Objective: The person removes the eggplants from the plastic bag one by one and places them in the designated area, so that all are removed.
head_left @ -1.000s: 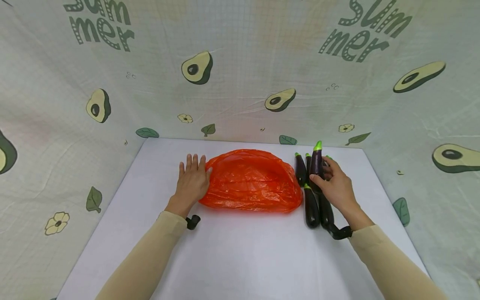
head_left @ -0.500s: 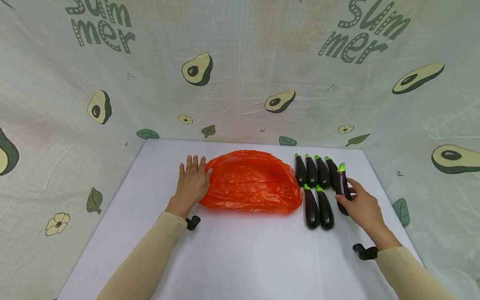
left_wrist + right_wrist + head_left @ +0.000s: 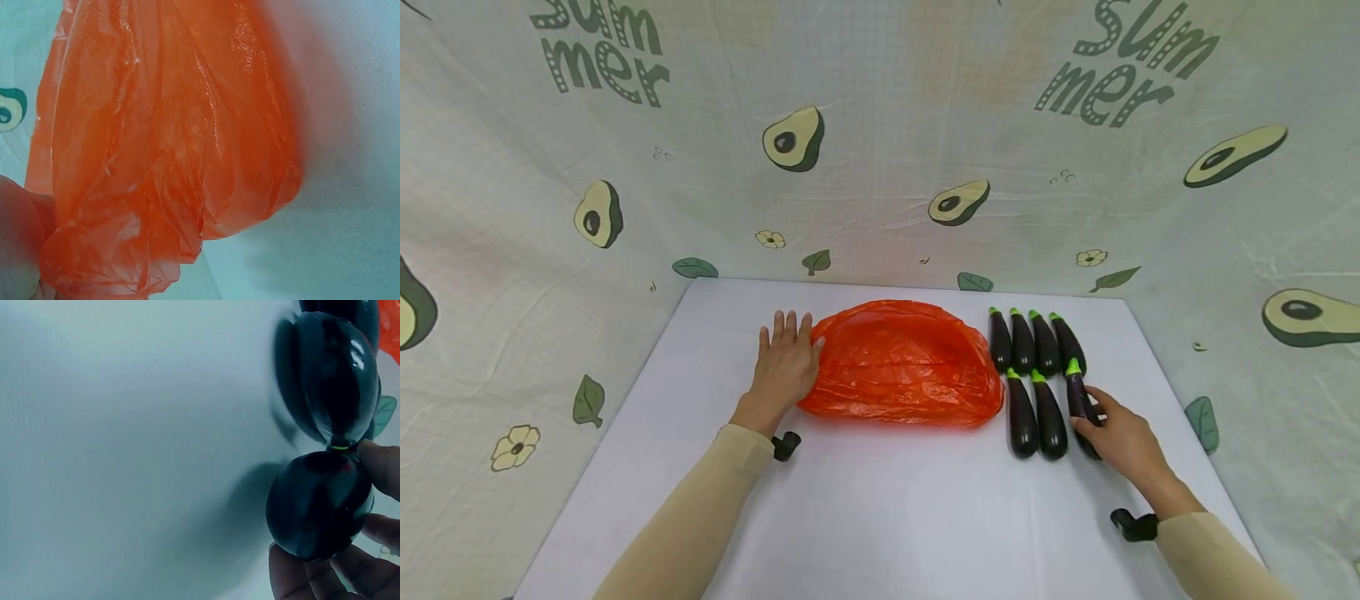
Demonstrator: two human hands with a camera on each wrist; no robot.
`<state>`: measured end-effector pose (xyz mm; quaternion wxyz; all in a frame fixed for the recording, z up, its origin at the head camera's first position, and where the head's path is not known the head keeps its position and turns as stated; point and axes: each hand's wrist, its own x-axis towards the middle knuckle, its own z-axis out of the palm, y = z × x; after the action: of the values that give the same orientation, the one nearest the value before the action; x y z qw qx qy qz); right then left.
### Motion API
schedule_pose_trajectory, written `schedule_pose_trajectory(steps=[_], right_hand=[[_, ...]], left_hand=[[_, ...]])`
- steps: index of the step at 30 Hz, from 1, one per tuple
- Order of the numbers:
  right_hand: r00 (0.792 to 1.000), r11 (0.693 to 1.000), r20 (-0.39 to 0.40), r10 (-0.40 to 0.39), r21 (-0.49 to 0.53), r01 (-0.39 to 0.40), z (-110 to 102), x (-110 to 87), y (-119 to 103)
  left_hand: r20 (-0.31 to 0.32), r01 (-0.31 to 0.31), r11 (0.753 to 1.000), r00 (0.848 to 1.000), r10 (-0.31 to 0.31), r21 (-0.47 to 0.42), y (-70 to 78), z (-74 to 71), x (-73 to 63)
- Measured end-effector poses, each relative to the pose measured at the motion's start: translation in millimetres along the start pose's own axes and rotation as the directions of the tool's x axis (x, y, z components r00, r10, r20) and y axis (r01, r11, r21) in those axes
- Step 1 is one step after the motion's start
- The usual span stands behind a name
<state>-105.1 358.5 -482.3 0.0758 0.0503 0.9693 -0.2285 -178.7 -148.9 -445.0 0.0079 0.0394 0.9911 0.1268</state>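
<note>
My right hand [image 3: 1123, 437] holds a dark purple eggplant [image 3: 1080, 407] with a bright green cap, thumb on one side and fingers on the other. In the right wrist view the rounded end of this eggplant [image 3: 319, 506] faces the camera. Two more eggplants [image 3: 1036, 417] lie just left of it, and several others [image 3: 1032, 343] form a row behind. At the table's left-centre, my left hand [image 3: 782, 367] lies with straight fingers, its thumb side touching a crumpled red plastic bag [image 3: 910, 367]. The left wrist view shows mostly the bag's folds [image 3: 169, 144].
A white table [image 3: 910, 517] carries everything. Behind and on both sides hangs a pale cloth [image 3: 880, 150] printed with avocados, leaves and lettering. The bag's right end lies close beside the eggplants.
The right hand first carried the eggplant rightward from above the others, then brought it nearer the front, to the right end of the front row. The left hand and bag stayed in place.
</note>
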Motion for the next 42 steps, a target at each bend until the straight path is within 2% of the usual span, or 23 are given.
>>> schedule_pose_trajectory(steps=[8,16,23,28,35,42], right_hand=[[1.0,1.0,0.023,-0.009,-0.024,0.01,3,3.5,1],[0.999,1.0,0.039,0.0,-0.022,0.001,4,5.5,3],[0.999,1.0,0.028,-0.02,-0.023,0.021,5,8.2,5],[0.999,1.0,0.025,-0.024,-0.017,0.025,6,8.9,6],[1.0,1.0,0.023,0.01,-0.026,-0.01,3,9.1,3],[1.0,0.999,-0.012,-0.004,-0.032,0.004,-1,11.8,-1]], left_hand=[[0.004,0.008,1.0,1.0,-0.008,-0.009,-1.1,2.8,1.8],[0.014,-0.016,1.0,1.0,0.016,-0.015,-3.4,4.1,3.6],[0.024,-0.029,0.999,0.999,0.029,-0.02,-4.7,3.9,5.3],[0.044,-0.016,1.0,0.999,0.017,-0.02,-4.6,3.7,5.0],[0.064,-0.01,1.0,0.998,0.011,-0.021,-5.0,3.5,4.6],[0.085,-0.03,0.999,0.996,0.033,-0.04,-5.9,1.9,1.7]])
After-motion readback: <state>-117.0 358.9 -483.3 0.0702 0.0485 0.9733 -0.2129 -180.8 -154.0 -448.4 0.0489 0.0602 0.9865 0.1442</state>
